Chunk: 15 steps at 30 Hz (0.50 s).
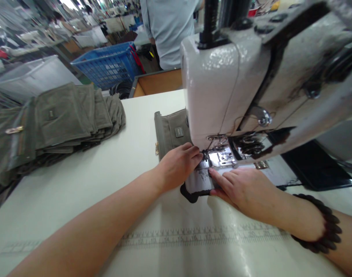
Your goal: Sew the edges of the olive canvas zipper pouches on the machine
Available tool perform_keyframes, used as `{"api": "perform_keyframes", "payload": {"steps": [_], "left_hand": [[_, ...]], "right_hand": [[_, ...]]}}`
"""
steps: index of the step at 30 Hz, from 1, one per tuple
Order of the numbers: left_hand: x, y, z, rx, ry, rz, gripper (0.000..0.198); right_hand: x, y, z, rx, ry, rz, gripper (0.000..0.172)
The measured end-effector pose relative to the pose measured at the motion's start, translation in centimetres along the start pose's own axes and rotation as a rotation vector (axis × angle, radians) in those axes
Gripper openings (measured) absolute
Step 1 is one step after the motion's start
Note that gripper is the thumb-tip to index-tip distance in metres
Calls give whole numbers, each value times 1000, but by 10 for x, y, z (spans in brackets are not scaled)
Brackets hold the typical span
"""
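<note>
My left hand (180, 163) rests with its fingers curled on a grey-green fabric bag piece (172, 132) at the needle area of a white sewing machine (251, 77). My right hand (242, 188) lies flat with fingers together, pressing a small pale piece with a dark edge (197, 186) on the machine's bed, just in front of the presser foot (206, 156). A dark bead bracelet (322, 223) circles my right wrist. What lies under the needle is partly hidden by my fingers.
A stack of grey-green fabric pieces (57, 119) lies at the left on the white table (106, 181). A printed ruler (193, 234) runs along the table's front. Behind stand a blue basket (109, 65), a grey bin (28, 77) and a person in a pale shirt (167, 27).
</note>
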State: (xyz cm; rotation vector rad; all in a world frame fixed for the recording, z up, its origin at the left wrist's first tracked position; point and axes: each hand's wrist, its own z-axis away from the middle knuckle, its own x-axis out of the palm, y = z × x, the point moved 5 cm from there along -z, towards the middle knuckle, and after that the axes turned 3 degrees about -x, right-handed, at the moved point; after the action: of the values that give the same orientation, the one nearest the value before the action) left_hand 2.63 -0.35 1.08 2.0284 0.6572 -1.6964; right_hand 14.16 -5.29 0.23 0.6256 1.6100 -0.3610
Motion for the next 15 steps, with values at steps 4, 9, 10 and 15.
{"api": "perform_keyframes", "payload": {"steps": [4,9,10,15], "left_hand": [[0,0,0,-20,-19,-18,17],[-3,2,0,-18,-18,-29,15],[-3,3,0,-25,-17,-37,15],[-4,1,-2,-86,-66,-45,13]], "right_hand": [[-1,0,0,3,10,5,46],[-2,0,0,3,23,7,47],[-2,1,0,5,23,7,47],[-2,0,0,3,16,4,47]]}}
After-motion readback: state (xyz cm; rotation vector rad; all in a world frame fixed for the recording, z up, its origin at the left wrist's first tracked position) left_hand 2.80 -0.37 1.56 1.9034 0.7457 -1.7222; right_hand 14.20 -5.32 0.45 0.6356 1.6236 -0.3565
